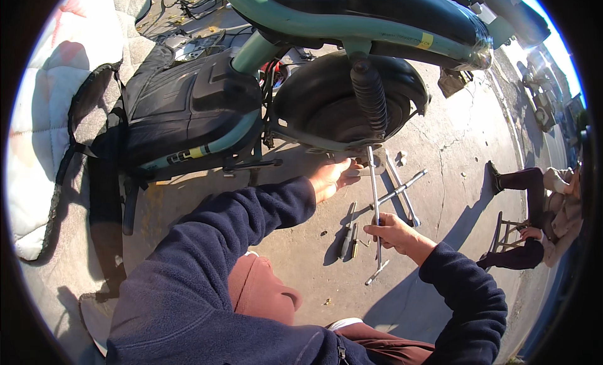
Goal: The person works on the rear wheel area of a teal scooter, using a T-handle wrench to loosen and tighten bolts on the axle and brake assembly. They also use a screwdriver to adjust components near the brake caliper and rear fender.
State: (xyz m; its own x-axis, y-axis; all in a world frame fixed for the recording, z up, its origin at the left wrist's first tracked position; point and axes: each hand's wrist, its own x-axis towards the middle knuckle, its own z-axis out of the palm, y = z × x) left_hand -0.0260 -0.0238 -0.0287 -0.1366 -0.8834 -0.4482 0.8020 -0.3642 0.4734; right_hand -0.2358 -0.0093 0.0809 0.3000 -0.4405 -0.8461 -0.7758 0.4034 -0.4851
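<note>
A green and black electric scooter [301,16] stands in front of me, its rear wheel [301,101] and black coil shock absorber [369,92] above my hands. My right hand [399,235] is closed around the shaft of a long metal T-handle wrench [374,192]. The wrench's far end meets the wheel axle area under the shock absorber, and its crossbar points toward me. My left hand [328,180] is at the near side of the axle, fingers bent around a small greyish part that I cannot make out. Its fingertips are partly hidden.
On the concrete, right of the T-handle wrench, lies a cross-shaped lug wrench [402,190]. Two screwdrivers [347,236] lie left of my right hand. A seated person [534,220] is at the far right. A quilted cover [69,95] hangs at the left.
</note>
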